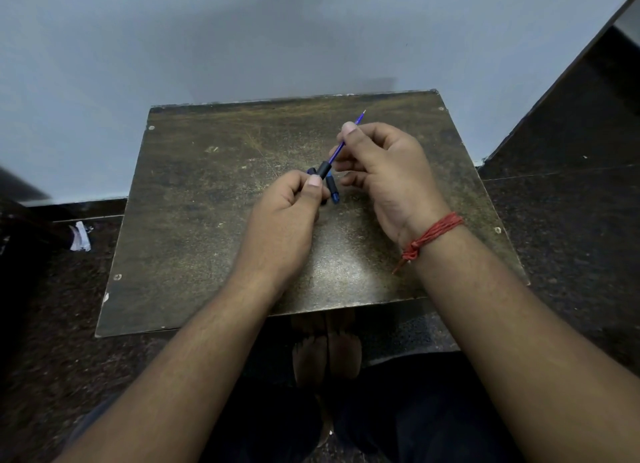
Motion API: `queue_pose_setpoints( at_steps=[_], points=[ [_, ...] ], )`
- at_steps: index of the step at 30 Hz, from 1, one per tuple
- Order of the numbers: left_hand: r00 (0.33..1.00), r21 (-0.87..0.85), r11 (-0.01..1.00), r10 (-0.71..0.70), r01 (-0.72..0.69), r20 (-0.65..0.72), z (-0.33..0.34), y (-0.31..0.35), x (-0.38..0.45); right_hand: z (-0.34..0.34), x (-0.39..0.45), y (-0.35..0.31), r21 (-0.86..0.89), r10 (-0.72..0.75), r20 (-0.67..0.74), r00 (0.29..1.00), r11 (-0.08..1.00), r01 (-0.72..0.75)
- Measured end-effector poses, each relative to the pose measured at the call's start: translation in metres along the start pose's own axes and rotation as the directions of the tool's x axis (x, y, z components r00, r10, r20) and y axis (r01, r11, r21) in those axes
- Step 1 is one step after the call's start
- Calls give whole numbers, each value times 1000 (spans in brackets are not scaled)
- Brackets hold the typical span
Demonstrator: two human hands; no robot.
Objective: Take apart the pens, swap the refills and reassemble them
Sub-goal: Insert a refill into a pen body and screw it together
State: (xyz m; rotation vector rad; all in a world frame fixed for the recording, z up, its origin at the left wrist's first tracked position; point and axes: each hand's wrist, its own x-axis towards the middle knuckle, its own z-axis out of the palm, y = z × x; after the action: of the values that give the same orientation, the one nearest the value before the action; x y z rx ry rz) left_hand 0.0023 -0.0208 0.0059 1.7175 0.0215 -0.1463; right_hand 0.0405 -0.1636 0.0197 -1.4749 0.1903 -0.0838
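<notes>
My left hand (287, 216) grips a black pen barrel (324, 169) above the middle of a worn wooden board (207, 192). A thin blue refill (337, 151) sticks out of the barrel's upper end, its metal tip pointing up and to the right. My right hand (384, 175) pinches that refill between thumb and fingers. Under and between the hands lie blue and black pen parts (333, 190), mostly hidden by my fingers.
The board sits low against a pale blue wall (242, 40), on a dark speckled floor (571, 220). A crumpled white paper scrap (81, 237) lies on the floor at the left. A red thread (431, 235) wraps my right wrist. My bare feet (327, 355) show below the board's near edge.
</notes>
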Motion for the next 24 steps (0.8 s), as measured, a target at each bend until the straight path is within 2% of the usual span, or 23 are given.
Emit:
queue_pose_setpoints(
  at_steps=[3, 9, 16, 24],
  points=[
    [1000, 8, 1000, 0, 0, 6, 0, 1, -1, 0, 0, 1, -41, -23, -5, 1000, 999, 23],
    [1000, -11, 1000, 10, -10, -1, -1, 2, -1, 6, -5, 2, -70, -13, 155, 988, 997, 24],
    [1000, 18, 1000, -2, 2, 5, 0, 3, -2, -1, -2, -2, -67, -38, -29, 999, 997, 36],
    [1000, 7, 1000, -1, 1, -2, -1, 0, -1, 4, -4, -5, -68, -39, 7, 999, 997, 40]
  ],
)
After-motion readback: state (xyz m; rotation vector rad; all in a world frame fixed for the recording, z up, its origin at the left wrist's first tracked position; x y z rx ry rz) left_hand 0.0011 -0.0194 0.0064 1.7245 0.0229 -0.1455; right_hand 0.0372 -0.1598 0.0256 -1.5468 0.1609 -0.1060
